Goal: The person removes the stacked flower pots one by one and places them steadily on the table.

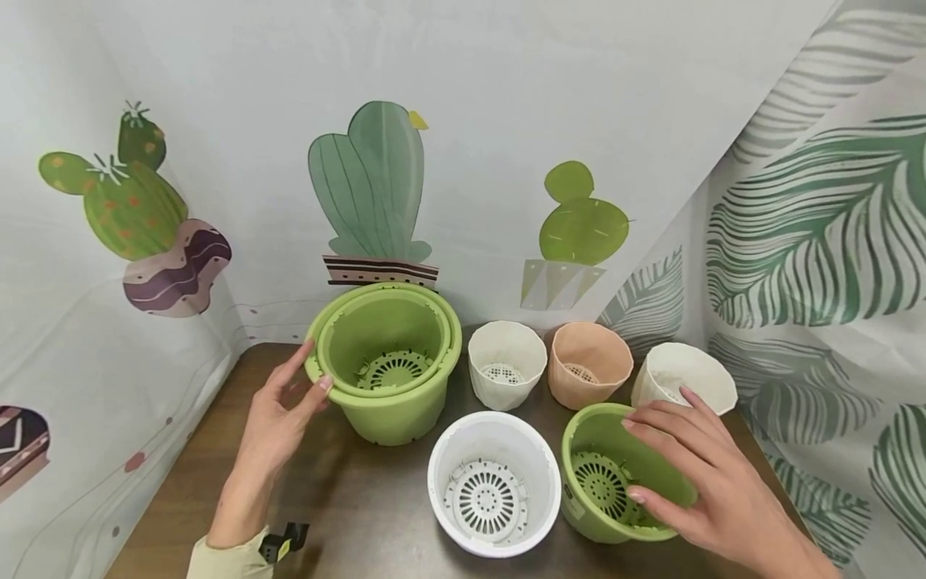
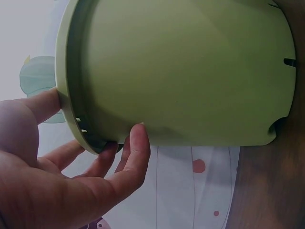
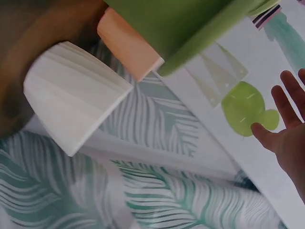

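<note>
Two large green plastic pots stand nested at the back left in the head view, the inner pot [image 1: 347,338] sitting inside the outer pot [image 1: 394,418]. My left hand [image 1: 278,418] holds the outer pot's rim on its left side; the left wrist view shows the thumb on the rim edge and fingers under it. Over a smaller green pot [image 1: 600,442] at the front right, my right hand [image 1: 712,474] is spread with straight fingers. In the right wrist view that hand [image 3: 290,138] appears apart from any pot. Between the hands stands a white pot [image 1: 470,458] with a slotted bottom.
Along the back stand a faceted cream pot [image 1: 499,378], a peach pot [image 1: 589,386] and another cream pot [image 1: 665,370]. All rest on a brown wooden table [image 1: 362,515]. A printed cloth [image 1: 477,161] with cacti and leaves hangs behind and beside the table.
</note>
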`<state>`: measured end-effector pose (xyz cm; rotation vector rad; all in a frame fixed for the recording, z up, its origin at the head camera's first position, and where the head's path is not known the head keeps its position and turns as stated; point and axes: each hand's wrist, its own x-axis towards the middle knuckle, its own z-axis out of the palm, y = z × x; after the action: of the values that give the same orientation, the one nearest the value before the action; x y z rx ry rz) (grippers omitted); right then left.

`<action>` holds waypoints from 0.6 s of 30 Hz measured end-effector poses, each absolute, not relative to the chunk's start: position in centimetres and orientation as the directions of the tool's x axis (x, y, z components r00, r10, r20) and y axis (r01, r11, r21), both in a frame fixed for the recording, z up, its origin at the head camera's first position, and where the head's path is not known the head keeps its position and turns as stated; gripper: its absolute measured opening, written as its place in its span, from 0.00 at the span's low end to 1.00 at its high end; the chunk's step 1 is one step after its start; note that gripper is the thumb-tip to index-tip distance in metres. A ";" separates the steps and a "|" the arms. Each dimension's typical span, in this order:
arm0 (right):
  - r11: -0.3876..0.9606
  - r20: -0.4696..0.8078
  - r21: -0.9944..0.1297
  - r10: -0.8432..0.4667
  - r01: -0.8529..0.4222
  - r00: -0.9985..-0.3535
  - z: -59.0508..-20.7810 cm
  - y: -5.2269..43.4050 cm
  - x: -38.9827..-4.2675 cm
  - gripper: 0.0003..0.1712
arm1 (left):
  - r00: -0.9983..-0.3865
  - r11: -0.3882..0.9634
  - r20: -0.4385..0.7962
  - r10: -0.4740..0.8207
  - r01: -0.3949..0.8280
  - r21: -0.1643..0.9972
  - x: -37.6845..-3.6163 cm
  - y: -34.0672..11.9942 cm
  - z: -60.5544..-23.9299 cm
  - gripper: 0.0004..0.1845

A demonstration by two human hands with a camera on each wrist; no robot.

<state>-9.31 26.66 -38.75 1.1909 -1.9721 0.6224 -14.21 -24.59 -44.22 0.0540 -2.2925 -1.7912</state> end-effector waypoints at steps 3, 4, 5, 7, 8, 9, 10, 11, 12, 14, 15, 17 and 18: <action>0.433 0.776 -0.007 -0.566 -0.901 -0.278 -38.0 26.4 -9.7 0.31 | -0.973 0.249 0.161 -0.168 0.116 0.961 -14.2 -24.5 -44.2 0.36; 0.427 0.771 0.002 -0.576 -0.904 -0.271 -37.8 26.4 -9.8 0.31 | -0.972 0.251 0.161 -0.170 0.115 0.961 -14.2 -24.5 -44.2 0.36; 0.422 0.766 0.009 -0.586 -0.907 -0.265 -37.6 26.3 -10.0 0.31 | -0.972 0.251 0.162 -0.170 0.116 0.961 -14.2 -24.5 -44.2 0.36; 0.417 0.755 0.019 -0.602 -0.909 -0.260 -37.2 26.0 -10.2 0.30 | -0.972 0.248 0.164 -0.170 0.118 0.961 -14.2 -24.5 -44.2 0.36; 0.413 0.750 0.024 -0.609 -0.911 -0.256 -37.1 25.9 -10.3 0.30 | -0.972 0.248 0.164 -0.170 0.119 0.961 -14.2 -24.5 -44.2 0.36; 0.411 0.745 0.028 -0.617 -0.911 -0.255 -36.9 25.7 -10.4 0.30 | -0.972 0.247 0.165 -0.169 0.120 0.962 -14.2 -24.5 -44.2 0.36; 0.410 0.740 0.034 -0.624 -0.912 -0.253 -36.8 25.6 -10.6 0.29 | -0.972 0.248 0.166 -0.169 0.122 0.961 -14.2 -24.5 -44.1 0.36; 0.410 0.734 0.037 -0.630 -0.911 -0.254 -36.6 25.4 -10.7 0.29 | -0.972 0.247 0.168 -0.167 0.123 0.961 -14.2 -24.5 -44.1 0.36; 0.410 0.729 0.040 -0.636 -0.911 -0.254 -36.5 25.2 -10.9 0.29 | -0.972 0.247 0.168 -0.167 0.123 0.961 -14.2 -24.5 -44.1 0.36; 0.405 0.719 0.043 -0.647 -0.913 -0.253 -36.3 24.8 -11.2 0.28 | -0.972 0.248 0.165 -0.165 0.121 0.961 -14.2 -24.5 -44.1 0.36; 0.405 0.711 0.044 -0.655 -0.913 -0.256 -36.2 24.7 -11.3 0.28 | -0.973 0.246 0.163 -0.166 0.119 0.962 -14.2 -24.5 -44.1 0.36; 0.400 0.697 0.042 -0.669 -0.915 -0.260 -36.1 24.4 -11.7 0.28 | -0.973 0.244 0.158 -0.166 0.115 0.963 -14.2 -24.5 -44.2 0.36; 0.397 0.689 0.041 -0.676 -0.917 -0.261 -36.0 24.3 -11.8 0.28 | -0.974 0.244 0.156 -0.166 0.113 0.963 -14.2 -24.5 -44.2 0.36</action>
<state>-11.84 24.28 -36.00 1.3564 -2.0276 0.4933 -14.21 -24.52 -44.18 0.0502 -2.2886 -1.8031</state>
